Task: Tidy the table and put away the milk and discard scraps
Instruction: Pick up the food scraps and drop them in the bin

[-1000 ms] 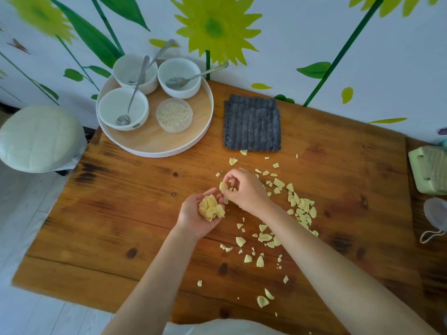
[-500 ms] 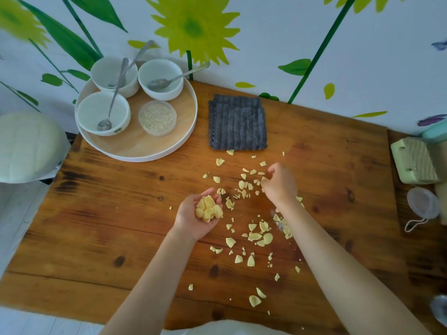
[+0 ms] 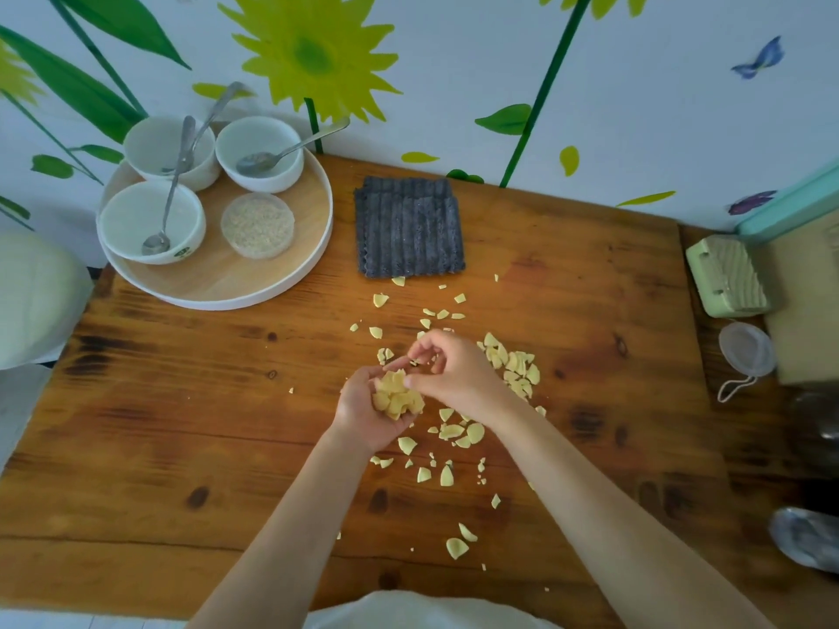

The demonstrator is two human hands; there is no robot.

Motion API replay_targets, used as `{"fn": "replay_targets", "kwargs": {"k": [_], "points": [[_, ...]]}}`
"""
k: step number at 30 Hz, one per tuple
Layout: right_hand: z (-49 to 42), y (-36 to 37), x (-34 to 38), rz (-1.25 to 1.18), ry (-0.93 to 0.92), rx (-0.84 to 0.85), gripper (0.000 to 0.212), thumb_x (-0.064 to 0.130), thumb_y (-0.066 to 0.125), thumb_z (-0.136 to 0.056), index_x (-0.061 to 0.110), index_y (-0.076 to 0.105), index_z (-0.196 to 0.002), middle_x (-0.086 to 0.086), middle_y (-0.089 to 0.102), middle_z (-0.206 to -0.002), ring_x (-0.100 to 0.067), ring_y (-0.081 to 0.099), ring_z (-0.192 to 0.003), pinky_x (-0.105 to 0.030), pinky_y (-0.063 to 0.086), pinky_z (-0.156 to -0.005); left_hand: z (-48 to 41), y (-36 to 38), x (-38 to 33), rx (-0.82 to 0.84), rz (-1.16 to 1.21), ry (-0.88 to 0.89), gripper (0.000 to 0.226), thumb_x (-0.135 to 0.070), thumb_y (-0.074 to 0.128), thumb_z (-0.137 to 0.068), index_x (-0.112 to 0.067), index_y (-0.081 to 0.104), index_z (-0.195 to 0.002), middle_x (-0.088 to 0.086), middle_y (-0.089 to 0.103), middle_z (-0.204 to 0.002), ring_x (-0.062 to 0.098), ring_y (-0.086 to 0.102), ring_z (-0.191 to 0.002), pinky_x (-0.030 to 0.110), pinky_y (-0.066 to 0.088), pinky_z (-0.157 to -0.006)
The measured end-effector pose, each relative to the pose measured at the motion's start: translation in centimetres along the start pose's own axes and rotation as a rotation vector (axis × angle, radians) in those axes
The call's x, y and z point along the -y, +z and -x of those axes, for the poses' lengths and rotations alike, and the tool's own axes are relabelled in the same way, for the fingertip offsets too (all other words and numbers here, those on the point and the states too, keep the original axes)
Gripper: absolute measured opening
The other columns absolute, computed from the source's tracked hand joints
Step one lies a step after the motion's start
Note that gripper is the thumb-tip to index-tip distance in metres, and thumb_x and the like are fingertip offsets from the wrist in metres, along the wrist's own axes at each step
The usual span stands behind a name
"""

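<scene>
Wooden surface littered with pale scraps below grey cloth. Left hand cupped upward as a bowl, cradling gathered pile. Right hand curled over it, probably adding more; grip contents impossible to tell.

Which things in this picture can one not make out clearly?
Head view: the curled fingers of the right hand hide whether it pinches one of the pale yellow flaky scraps above the cupped left hand.
Head view: the grey shiny object at the lower right is blurred and cut off by the frame edge.
Head view: the white round bowls are too pale inside to show any milk.
</scene>
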State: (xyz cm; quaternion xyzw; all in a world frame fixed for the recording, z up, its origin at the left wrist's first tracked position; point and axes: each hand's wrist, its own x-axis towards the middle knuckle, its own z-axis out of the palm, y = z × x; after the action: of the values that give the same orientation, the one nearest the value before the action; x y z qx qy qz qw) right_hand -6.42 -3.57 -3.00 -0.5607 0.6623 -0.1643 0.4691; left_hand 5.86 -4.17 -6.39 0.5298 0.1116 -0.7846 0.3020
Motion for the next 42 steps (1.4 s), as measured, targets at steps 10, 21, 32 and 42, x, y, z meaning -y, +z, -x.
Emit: {"fn": "replay_targets", "kwargs": {"k": [10,21,32,42], "points": [[-2.7,-3.3,-8.3,0.429,0.273,-0.342,0.031,0.023,0.061,-0.088,0.023,0.055,-0.118,-0.006,0.050,-0.133,-0.021,0.048,-0.122,-0.032,0.045,-0.091,-0.3,-0.1,1.1,0.070,0.038,-0.032,0.036,-0.015,0.031,-0.096,-0.004,0.066,-0.093,0.012,0.063,-0.088,0.019,0.058,-0.077,0.030,0.047,-0.075],[-1.5,-1.9,-7.3,0.229,0.100,-0.302,0.012,0.017,0.061,-0.088,0.018,0.064,-0.100,0.003,0.065,-0.099,-0.015,0.061,-0.083,-0.028,0.051,-0.074,-0.5,0.2,1.7,0.043,-0.008,-0.035,0.032,-0.013,0.036,-0.095,-0.005,0.067,-0.094,0.013,0.063,-0.087,0.019,0.059,-0.076,0.029,0.050,-0.071],[2.0,-1.7,-2.9,0.161,-0.059,-0.142,0.023,0.017,0.058,-0.089,0.019,0.060,-0.111,0.007,0.058,-0.099,-0.001,0.053,-0.074,-0.012,0.046,-0.063,0.0,1.2,3.1,0.091,-0.066,-0.054,0.032,-0.019,0.036,-0.095,-0.010,0.065,-0.088,0.010,0.064,-0.081,0.020,0.058,-0.077,0.031,0.050,-0.069],[0.7,-5.9,-12.2,0.338,0.478,-0.406,0.023,0.029,0.056,-0.091,0.011,0.058,-0.104,-0.002,0.060,-0.103,-0.015,0.054,-0.084,-0.028,0.043,-0.066,-0.5,1.5,3.7,0.092,-0.061,-0.035,0.031,-0.014,0.035,-0.094,-0.008,0.066,-0.094,0.010,0.064,-0.081,0.019,0.059,-0.074,0.030,0.049,-0.070]]}}
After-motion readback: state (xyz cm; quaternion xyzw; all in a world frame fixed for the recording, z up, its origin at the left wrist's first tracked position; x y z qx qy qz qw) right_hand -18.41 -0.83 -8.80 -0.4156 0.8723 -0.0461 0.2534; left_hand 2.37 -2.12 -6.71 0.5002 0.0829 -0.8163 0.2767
